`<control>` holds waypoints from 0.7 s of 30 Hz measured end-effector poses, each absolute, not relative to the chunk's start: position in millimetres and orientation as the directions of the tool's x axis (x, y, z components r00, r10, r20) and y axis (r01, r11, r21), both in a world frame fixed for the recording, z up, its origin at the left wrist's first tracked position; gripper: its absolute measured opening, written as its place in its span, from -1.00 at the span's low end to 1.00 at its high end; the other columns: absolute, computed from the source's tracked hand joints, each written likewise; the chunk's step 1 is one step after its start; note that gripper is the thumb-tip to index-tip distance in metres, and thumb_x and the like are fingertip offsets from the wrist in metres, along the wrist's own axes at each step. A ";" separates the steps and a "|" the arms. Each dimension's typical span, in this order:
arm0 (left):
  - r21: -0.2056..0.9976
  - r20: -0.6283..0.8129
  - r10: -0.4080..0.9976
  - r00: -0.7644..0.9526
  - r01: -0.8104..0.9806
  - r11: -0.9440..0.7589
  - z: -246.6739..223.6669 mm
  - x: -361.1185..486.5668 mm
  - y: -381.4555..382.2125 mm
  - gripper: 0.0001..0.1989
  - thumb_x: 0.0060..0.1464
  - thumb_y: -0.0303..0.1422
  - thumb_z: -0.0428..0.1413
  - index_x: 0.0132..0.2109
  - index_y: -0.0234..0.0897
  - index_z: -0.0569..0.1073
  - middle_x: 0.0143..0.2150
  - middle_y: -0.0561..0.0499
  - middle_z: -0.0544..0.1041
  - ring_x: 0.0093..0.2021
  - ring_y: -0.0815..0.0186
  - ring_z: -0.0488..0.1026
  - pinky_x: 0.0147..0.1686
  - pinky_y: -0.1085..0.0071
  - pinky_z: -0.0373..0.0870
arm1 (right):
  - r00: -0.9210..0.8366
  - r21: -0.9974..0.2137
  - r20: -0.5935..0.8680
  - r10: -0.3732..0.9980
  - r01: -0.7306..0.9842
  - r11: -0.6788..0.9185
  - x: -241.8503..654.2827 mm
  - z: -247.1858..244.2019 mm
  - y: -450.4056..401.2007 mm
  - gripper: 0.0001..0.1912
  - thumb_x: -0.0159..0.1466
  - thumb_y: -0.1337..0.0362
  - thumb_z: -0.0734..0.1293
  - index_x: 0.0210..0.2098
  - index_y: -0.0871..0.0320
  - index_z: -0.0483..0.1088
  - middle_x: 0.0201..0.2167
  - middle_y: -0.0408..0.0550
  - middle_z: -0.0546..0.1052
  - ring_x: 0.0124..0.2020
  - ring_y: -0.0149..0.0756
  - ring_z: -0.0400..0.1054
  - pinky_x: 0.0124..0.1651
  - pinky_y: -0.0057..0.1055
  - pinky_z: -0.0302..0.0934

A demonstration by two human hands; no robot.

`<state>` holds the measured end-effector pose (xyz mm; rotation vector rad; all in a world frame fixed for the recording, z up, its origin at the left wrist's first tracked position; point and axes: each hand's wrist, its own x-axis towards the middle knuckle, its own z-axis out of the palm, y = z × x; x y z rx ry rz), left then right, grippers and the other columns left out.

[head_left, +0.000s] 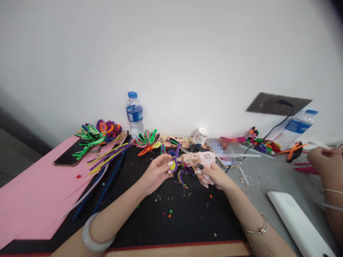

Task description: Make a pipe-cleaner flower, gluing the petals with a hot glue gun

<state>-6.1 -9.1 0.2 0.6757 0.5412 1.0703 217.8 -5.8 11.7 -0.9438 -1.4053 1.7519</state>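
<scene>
My right hand [211, 175] is wrapped round the handle of a pale pink hot glue gun [199, 158], which has a clear glue stick [249, 155] jutting from its back. The gun's nozzle end points left, close to my left hand [160, 168]. Between the thumb and fingers of that hand is a purple and yellow pipe cleaner piece [174, 165], one purple end standing up. Whether the nozzle touches it I cannot tell. Just below the gun lies another purple and yellow pipe cleaner shape [182, 177] on the black mat [150, 221].
Pink sheets [34, 200], a phone [69, 153] and loose pipe cleaners [109, 157] lie left. Behind are bundled pipe cleaners [93, 134], a water bottle [134, 114] and a paper cup [200, 136]. A co-worker's hand [325, 160] and a white case [297, 221] are right.
</scene>
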 end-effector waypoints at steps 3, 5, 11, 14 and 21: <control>0.728 -0.079 0.919 0.386 -0.607 0.317 -0.7 -6.5 -9.4 -0.86 -0.07 -0.47 0.18 -0.29 -0.27 0.40 -0.46 0.12 0.37 -0.52 0.54 0.29 -0.46 0.55 0.32 | -0.496 -0.980 -0.127 0.859 -0.071 -0.186 218.9 10.4 -5.1 -0.65 0.12 0.02 0.29 -0.44 0.22 0.24 -0.77 -0.32 0.21 -0.80 -0.60 0.01 -0.75 -0.59 0.02; 0.727 -0.081 0.919 0.387 -0.608 0.320 -0.9 -6.6 -9.7 -0.86 -0.06 -0.47 0.18 -0.29 -0.27 0.40 -0.46 0.12 0.38 -0.52 0.54 0.29 -0.46 0.55 0.32 | -0.499 -0.981 -0.125 0.857 -0.069 -0.184 219.5 9.8 -4.6 -0.64 0.12 0.02 0.29 -0.45 0.22 0.24 -0.77 -0.30 0.22 -0.81 -0.60 0.01 -0.76 -0.59 0.01; 0.725 -0.074 0.917 0.392 -0.610 0.320 -0.1 -6.0 -9.6 -0.87 -0.05 -0.48 0.17 -0.29 -0.27 0.40 -0.47 0.12 0.37 -0.53 0.54 0.29 -0.47 0.56 0.32 | -0.501 -0.981 -0.113 0.858 -0.083 -0.178 218.6 10.3 -4.1 -0.64 0.10 0.01 0.30 -0.45 0.22 0.25 -0.78 -0.31 0.23 -0.82 -0.61 -0.01 -0.76 -0.60 0.01; 0.723 -0.071 0.918 0.391 -0.614 0.317 -0.2 -5.9 -9.4 -0.87 -0.05 -0.48 0.17 -0.29 -0.27 0.40 -0.47 0.11 0.37 -0.52 0.54 0.29 -0.47 0.56 0.32 | -0.506 -0.982 -0.112 0.855 -0.078 -0.174 218.4 10.7 -4.2 -0.63 0.11 0.00 0.30 -0.46 0.22 0.24 -0.79 -0.31 0.23 -0.82 -0.60 -0.01 -0.77 -0.59 -0.01; 0.728 -0.072 0.919 0.388 -0.609 0.315 -0.7 -6.0 -9.2 -0.87 -0.06 -0.47 0.17 -0.29 -0.26 0.41 -0.46 0.12 0.38 -0.52 0.54 0.29 -0.46 0.55 0.33 | -0.485 -0.983 -0.114 0.867 -0.075 -0.171 216.8 13.1 -6.2 -0.65 0.12 0.01 0.29 -0.46 0.20 0.23 -0.79 -0.33 0.21 -0.81 -0.60 -0.04 -0.76 -0.58 0.03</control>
